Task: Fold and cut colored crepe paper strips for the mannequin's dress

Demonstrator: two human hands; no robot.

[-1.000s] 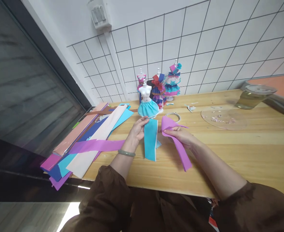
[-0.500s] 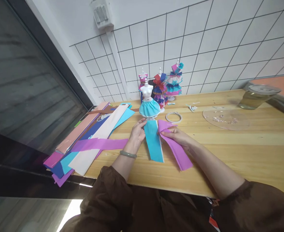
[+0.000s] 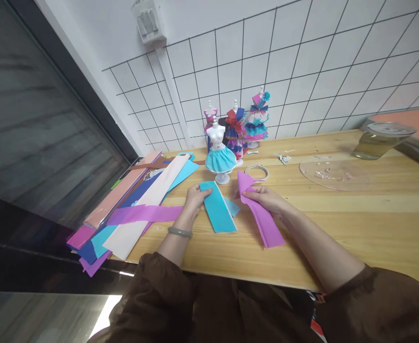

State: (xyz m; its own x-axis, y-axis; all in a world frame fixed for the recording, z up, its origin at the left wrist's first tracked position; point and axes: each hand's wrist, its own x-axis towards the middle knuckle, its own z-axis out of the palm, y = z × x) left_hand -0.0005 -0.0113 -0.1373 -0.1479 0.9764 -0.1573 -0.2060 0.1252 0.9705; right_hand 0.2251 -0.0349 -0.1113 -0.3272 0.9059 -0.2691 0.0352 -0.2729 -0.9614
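My left hand (image 3: 195,198) pinches a blue crepe paper strip (image 3: 219,212) by its upper left corner; a pale edge runs down the strip's right side. In my right hand (image 3: 265,199) is a folded purple crepe paper strip (image 3: 266,224), gripped near its top, with the lower end hanging toward the table's front edge. A gap separates the two strips. Just beyond them a small white mannequin (image 3: 216,136) stands upright on a round base, wearing a gathered blue skirt (image 3: 221,160). A roll of tape (image 3: 257,172) lies behind my right hand.
Stacked coloured paper sheets (image 3: 138,209) cover the table's left side. Behind the white mannequin stand several dressed mannequins (image 3: 256,119) near the grid wall. To the right are a clear plate with small gems (image 3: 333,175), a cup of liquid (image 3: 381,143) and paper scraps (image 3: 284,158).
My left hand has moved left with the blue strip, widening the gap from the purple one. The mannequin's base now shows. My right hand keeps its hold, almost in place.
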